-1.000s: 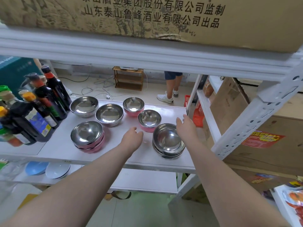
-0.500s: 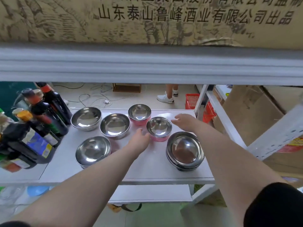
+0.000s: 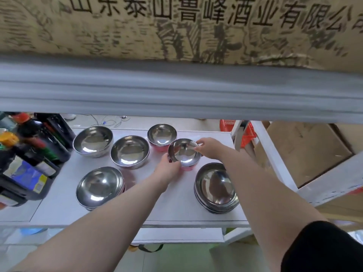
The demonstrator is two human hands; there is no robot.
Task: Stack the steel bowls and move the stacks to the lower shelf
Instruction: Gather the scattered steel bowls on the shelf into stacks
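**Both hands closing on the small pink-sided bowl**

Nearest the camera, two bare forearms reach up from the bottom of the frame. At centre, the left hand cups the near rim of the pink-sided bowl, and the right hand pinches its far right rim; whether the bowl has left the shelf cannot be told. A level two-handed lift would likely serve best, then a straight drop into the matching bowl just behind, so the rims nest without scraping. The stack at lower right and the pile at lower left sit apart. The lower shelf shows only as a strip. The bottles at left are blurred, and a beam hides everything farther back.
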